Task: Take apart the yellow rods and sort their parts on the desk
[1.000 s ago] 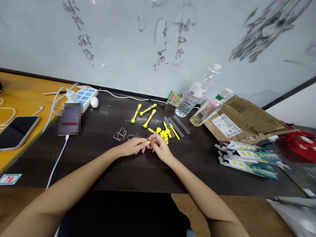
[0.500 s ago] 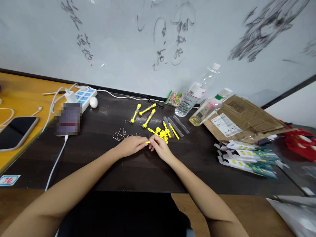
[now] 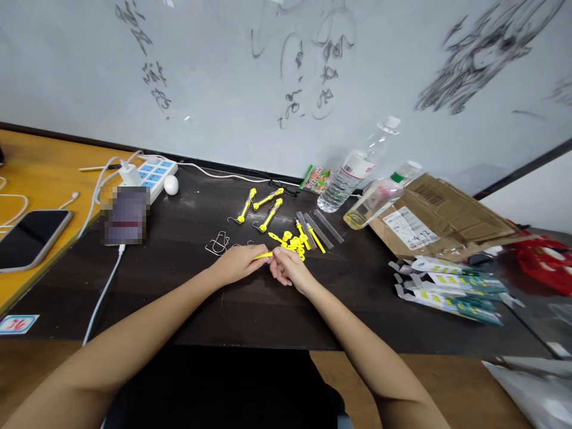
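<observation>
My left hand [image 3: 239, 261] is closed on a slim yellow plastic piece [image 3: 263, 255] that sticks out toward the right. Against the far end of that piece, my right hand [image 3: 290, 267] has its thumb and finger pinched, the other fingers curled below. Just beyond my right hand lies a pile of small yellow plastic parts [image 3: 295, 242]. Clear tubes [image 3: 329, 226] rest beside it, two with yellow rods at their ends. Bent metal wire hooks [image 3: 218, 243] lie beyond my left hand. Farther back are three yellow-ended tubes [image 3: 270, 215], at least two with wire hooks.
On the right stand a water bottle [image 3: 346, 179] and a bottle of yellowish liquid [image 3: 370, 205], near a cardboard parcel [image 3: 429, 208] and flattened printed boxes [image 3: 451, 289]. A phone [image 3: 127, 214], power strip [image 3: 156, 173] and white cables are left. A whiteboard [image 3: 214, 89] rises behind.
The thin upright metal bit seen at my right fingertips is no longer visible. More of the yellow piece shows between my hands, and my right fingers have shifted slightly.
</observation>
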`<state>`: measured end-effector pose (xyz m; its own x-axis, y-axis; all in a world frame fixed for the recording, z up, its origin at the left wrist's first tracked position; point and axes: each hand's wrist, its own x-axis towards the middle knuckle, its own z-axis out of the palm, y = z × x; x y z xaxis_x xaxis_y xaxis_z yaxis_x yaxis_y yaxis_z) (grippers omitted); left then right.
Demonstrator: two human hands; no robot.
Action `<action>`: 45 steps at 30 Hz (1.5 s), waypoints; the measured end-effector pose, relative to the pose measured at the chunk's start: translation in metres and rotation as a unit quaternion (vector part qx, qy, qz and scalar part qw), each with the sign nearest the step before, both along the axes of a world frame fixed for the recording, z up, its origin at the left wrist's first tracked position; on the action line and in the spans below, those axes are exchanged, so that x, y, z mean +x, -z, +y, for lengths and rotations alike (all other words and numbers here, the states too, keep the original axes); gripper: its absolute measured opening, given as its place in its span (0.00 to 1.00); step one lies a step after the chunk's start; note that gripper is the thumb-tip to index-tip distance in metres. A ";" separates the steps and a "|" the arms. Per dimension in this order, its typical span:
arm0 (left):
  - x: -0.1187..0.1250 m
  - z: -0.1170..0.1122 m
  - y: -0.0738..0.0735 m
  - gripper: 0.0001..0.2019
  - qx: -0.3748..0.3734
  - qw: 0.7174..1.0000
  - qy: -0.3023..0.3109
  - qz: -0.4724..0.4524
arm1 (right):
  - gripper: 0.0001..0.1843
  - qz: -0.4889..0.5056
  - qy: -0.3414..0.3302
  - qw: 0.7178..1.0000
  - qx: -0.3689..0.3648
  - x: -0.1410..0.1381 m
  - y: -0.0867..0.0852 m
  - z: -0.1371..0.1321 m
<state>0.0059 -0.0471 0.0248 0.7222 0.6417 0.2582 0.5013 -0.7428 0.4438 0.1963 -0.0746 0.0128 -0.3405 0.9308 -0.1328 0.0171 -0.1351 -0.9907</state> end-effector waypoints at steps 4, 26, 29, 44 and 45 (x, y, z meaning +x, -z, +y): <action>0.001 -0.001 -0.003 0.14 0.030 0.999 0.005 0.040 | 0.19 0.060 -0.026 0.996 -0.064 -0.001 -0.003 -0.002; -0.003 -0.001 -0.005 0.23 -0.103 0.993 0.035 -0.038 | 0.16 0.016 -0.095 0.994 0.043 -0.001 -0.005 -0.005; -0.003 0.000 -0.003 0.19 -0.103 0.993 0.033 -0.057 | 0.15 0.031 -0.089 0.995 0.028 -0.003 -0.007 -0.006; -0.001 -0.005 -0.007 0.23 -0.007 0.997 -0.024 0.070 | 0.18 0.004 -0.065 0.998 -0.004 -0.002 -0.003 -0.003; 0.000 -0.005 -0.007 0.23 -0.002 0.996 -0.026 0.082 | 0.18 -0.014 -0.058 0.998 0.006 -0.001 -0.002 -0.003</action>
